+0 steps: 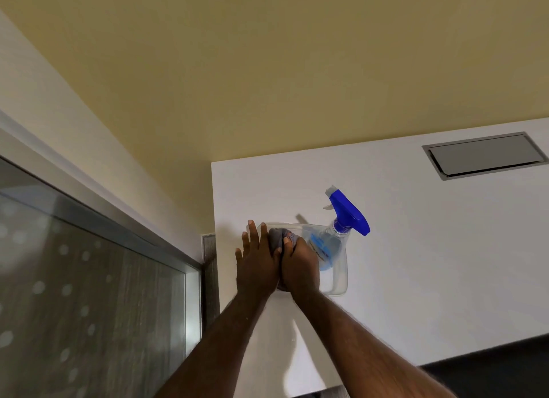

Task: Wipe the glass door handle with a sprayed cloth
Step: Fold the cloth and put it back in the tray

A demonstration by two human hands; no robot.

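White table [416, 264] under both hands: right hand [300, 264] squeezes the grey cloth [277, 235], left hand [257, 261] flat and loose. Spray bottle [341, 228] just beside could get knocked over.

White table [416, 249], one clear tub on it.

The table runs flat and white out to the yellow wall, and a grey recessed hatch [484, 155] sits flush in its far right part. Near the left edge rests a clear plastic tub [338, 278], directly on the surface, with a blue-topped spray bottle [341, 228] leaning inside it, nozzle up.
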